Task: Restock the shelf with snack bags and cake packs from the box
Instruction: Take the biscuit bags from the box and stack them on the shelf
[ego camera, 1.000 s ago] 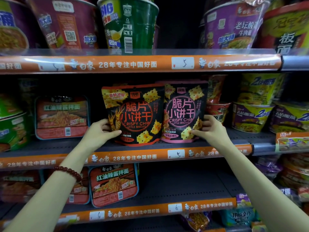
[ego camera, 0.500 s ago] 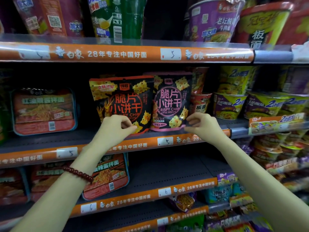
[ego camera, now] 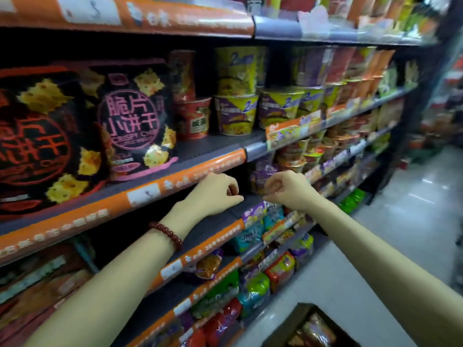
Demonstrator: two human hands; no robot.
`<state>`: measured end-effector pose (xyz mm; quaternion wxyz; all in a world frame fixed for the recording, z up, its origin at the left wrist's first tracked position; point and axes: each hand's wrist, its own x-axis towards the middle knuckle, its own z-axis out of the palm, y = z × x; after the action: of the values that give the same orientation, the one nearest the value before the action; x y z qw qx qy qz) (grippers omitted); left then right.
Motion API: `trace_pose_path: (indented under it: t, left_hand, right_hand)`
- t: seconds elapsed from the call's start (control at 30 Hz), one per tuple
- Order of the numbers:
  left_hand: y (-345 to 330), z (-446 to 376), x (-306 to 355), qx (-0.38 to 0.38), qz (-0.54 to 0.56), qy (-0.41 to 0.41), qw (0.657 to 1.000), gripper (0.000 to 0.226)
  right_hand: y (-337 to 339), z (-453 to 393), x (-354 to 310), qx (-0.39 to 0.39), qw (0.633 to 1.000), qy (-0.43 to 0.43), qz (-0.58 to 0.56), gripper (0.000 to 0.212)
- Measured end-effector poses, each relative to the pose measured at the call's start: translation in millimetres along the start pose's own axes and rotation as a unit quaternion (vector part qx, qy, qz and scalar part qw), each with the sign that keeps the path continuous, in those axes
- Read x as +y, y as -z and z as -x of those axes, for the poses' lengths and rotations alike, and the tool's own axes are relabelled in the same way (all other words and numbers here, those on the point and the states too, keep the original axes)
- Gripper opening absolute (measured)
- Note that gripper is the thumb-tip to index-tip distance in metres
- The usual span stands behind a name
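Note:
Two black crispy-chip bags stand side by side on the middle shelf [ego camera: 208, 169]: one with red lettering [ego camera: 37, 146] at the far left and one with pink lettering [ego camera: 135, 116] to its right. My left hand [ego camera: 215, 194] and my right hand [ego camera: 288, 189] hover below that shelf's orange edge, apart from the bags, fingers loosely curled and holding nothing. The cardboard box [ego camera: 308, 326] sits on the floor at the bottom right, with packets showing inside.
Red and yellow-purple noodle cups [ego camera: 235, 113] fill the shelf to the right of the bags. Lower shelves hold mixed snack packets [ego camera: 253, 289]. The aisle floor [ego camera: 413, 209] runs along the right side.
Both hands have let go of the two chip bags and dropped below the shelf edge. My view has swung right and down, bringing the box into sight.

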<state>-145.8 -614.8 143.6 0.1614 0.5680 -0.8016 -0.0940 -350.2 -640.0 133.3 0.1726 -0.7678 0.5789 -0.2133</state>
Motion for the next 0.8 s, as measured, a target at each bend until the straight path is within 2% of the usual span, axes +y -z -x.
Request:
trace_pose_path:
  t: [0.23, 0.4, 0.63, 0.8]
  left_hand:
    - [-89.0, -79.2, 66.0, -0.095, 0.010, -0.075, 0.993, 0.031]
    - [-162.8, -125.9, 105.7, -0.149, 0.024, -0.123, 0.981, 0.029]
    - [-280.3, -171.0, 141.7, -0.237, 0.027, -0.175, 0.955, 0.028]
    - [-367.3, -181.7, 149.3, -0.280, 0.070, -0.182, 0.940, 0.026]
  right_hand:
    - [8.8, 18.8, 112.9, 0.006, 0.993, -0.117, -0.004, 0.028]
    - [0.2, 35.8, 198.5, -0.004, 0.981, -0.195, -0.002, 0.028]
    - [-37.9, 67.6, 300.4, 0.031, 0.945, -0.320, -0.067, 0.030]
    - [-89.9, 96.0, 359.0, 0.082, 0.902, -0.409, -0.114, 0.029]
